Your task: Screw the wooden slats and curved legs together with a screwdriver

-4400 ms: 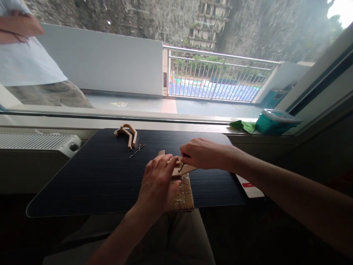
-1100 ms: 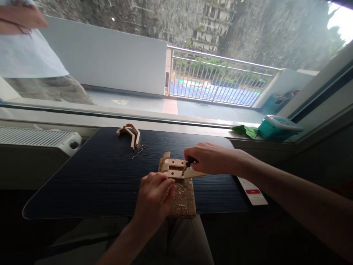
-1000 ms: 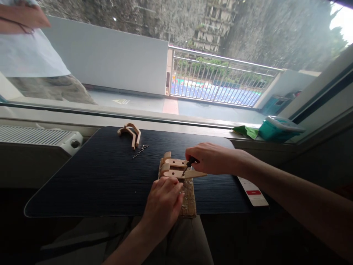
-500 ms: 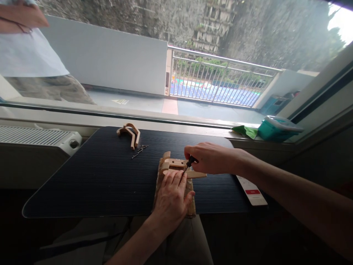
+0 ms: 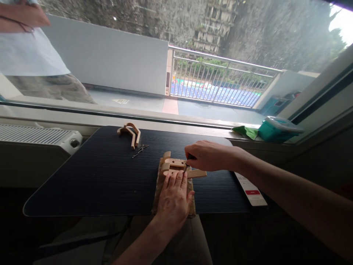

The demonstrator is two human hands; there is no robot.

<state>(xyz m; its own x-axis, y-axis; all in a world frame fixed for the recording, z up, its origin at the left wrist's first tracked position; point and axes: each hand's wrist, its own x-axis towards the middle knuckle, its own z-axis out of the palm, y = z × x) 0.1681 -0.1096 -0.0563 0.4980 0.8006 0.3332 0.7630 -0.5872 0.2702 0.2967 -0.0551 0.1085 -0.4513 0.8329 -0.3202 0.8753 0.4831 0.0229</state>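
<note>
My right hand is closed round the dark handle of a screwdriver, whose shaft points down at a pale wooden assembly. My left hand lies over the near part of this wooden assembly, fingers flat and side by side, thumb apart, pressing on it. The assembly has rounded ends and dark screw holes, and one wooden bar sticks out to the right. Beneath it is a brownish, rough-looking block, partly covered by my left hand. The screwdriver's tip is hidden near my left fingertips.
Two curved wooden pieces and several loose screws lie on the black table. A phone is at the right edge. On the sill are a green cloth and a teal box. A person stands outside the window.
My right hand has turned slightly round the screwdriver, so less of the handle shows. My left hand has shifted a little; the wooden assembly stays in place.
</note>
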